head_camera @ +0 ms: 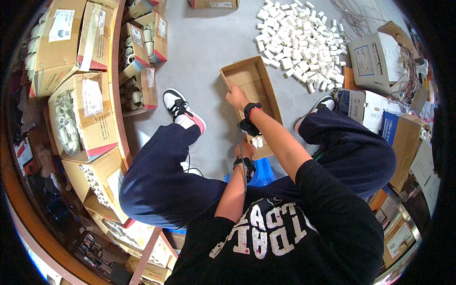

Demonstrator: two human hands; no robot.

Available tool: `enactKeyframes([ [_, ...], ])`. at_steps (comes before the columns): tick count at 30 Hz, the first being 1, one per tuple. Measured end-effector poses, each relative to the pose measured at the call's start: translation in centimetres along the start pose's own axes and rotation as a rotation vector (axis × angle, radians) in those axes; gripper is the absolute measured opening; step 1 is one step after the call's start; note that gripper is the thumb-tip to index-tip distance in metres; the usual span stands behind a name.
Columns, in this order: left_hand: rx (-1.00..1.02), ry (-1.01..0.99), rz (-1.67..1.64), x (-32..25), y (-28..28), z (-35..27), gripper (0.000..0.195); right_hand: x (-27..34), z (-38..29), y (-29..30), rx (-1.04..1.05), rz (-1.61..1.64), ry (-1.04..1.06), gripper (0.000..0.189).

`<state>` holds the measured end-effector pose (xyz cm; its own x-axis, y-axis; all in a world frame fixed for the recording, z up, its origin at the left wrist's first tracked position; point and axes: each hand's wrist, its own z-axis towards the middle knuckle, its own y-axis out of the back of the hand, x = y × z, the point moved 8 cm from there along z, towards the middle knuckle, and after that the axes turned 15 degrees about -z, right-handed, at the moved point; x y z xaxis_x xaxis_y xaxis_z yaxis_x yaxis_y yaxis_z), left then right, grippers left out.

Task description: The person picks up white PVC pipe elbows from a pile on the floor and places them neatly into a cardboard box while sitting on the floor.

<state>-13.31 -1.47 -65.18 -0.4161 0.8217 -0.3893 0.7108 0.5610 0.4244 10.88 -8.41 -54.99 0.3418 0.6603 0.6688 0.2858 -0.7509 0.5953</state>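
Observation:
A shallow open cardboard box (269, 94) lies lengthwise between my legs, tilted slightly. My right hand (237, 96) grips its left wall near the far end, thumb over the rim. Close to my body, my left hand (245, 151) is at the box's near left corner, its fingers partly hidden. Two short white plastic pipe couplings (257, 142) stand inside the near end, beside my left hand. The rest of the visible box floor is bare cardboard. Past its far right corner, a big heap of similar white couplings (302, 42) is spread on the grey floor.
On the left, a shelf edge (115, 71) carries cartons of pipe fittings (94, 103), with more cartons (142, 46) on the floor. Boxes (370, 57) and loose cables (356, 14) line the right. Something blue (263, 172) is under the box's near end. A cable hangs by my wrists.

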Motion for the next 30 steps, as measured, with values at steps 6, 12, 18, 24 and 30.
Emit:
enactKeyframes([
  [6,-0.134,0.184,-0.171,-3.9,5.8,-4.9,0.035,-0.8,-1.9,0.2,0.068,0.034,-0.016,0.065],
  [12,-0.109,0.088,-0.117,-4.1,5.4,-4.3,0.038,-5.1,-7.4,1.4,0.016,0.028,0.174,0.051],
  [18,-0.103,0.056,-0.167,-4.3,5.5,-4.1,0.038,-12.3,-15.3,-2.3,0.273,-0.529,0.159,0.035],
  [24,-0.100,0.104,-0.258,-1.1,3.9,-1.9,0.036,-9.0,-17.0,-2.5,0.151,-0.639,0.167,0.037],
  [30,-0.110,0.140,-0.264,-0.7,3.3,-1.4,0.037,-12.6,-18.3,-5.2,0.216,-0.526,-0.016,0.028],
])
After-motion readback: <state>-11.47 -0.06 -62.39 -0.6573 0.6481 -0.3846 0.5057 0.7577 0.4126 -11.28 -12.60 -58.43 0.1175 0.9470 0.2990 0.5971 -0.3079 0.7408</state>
